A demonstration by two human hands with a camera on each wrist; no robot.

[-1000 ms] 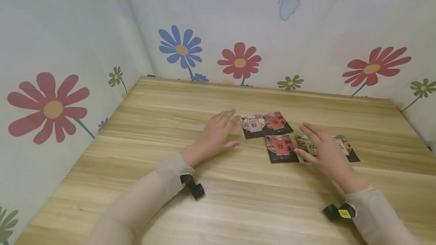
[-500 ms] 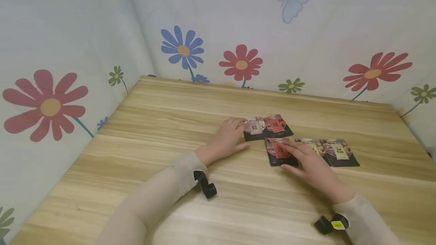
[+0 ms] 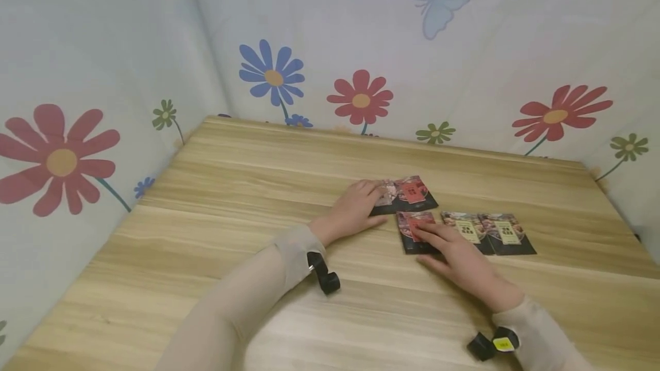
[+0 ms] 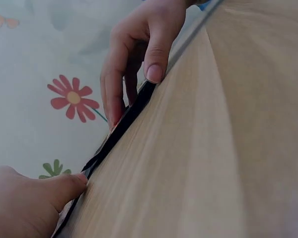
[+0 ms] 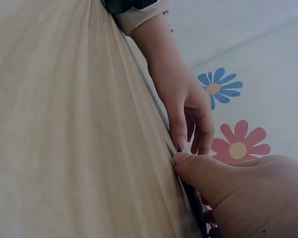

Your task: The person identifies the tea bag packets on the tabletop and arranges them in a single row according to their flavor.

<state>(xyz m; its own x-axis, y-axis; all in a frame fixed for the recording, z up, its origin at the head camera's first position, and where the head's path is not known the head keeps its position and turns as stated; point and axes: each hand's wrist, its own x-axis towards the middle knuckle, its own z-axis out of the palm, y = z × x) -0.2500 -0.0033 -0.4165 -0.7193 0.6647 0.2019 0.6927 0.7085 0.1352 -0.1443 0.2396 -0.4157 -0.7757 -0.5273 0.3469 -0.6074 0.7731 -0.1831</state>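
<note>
Two rows of flat, dark printed packets with food pictures lie on the wooden table in the head view. In the back row, my left hand (image 3: pixel 353 212) has its fingertips over the left end of a packet with a pale label (image 3: pixel 388 192); a red-labelled packet (image 3: pixel 412 190) adjoins it. My right hand (image 3: pixel 466 259) rests its fingers on the front red-labelled packet (image 3: pixel 407 231), thumb by the near edge. Right of that lie two packets with yellowish labels, one partly behind the hand (image 3: pixel 466 227), the other fully visible (image 3: pixel 504 232). The left wrist view shows the right thumb (image 4: pixel 155 72) at a dark packet edge.
The wooden table (image 3: pixel 247 188) extends on all sides of the packets. Behind and to the left stands a white cloth backdrop (image 3: pixel 319 22) with printed flowers and a butterfly. Black wrist cameras, such as the left one (image 3: pixel 325 276), sit near the tabletop.
My right hand has moved left from the yellowish-labelled packets onto the front red one. The left hand has moved right onto the pale-labelled packet.
</note>
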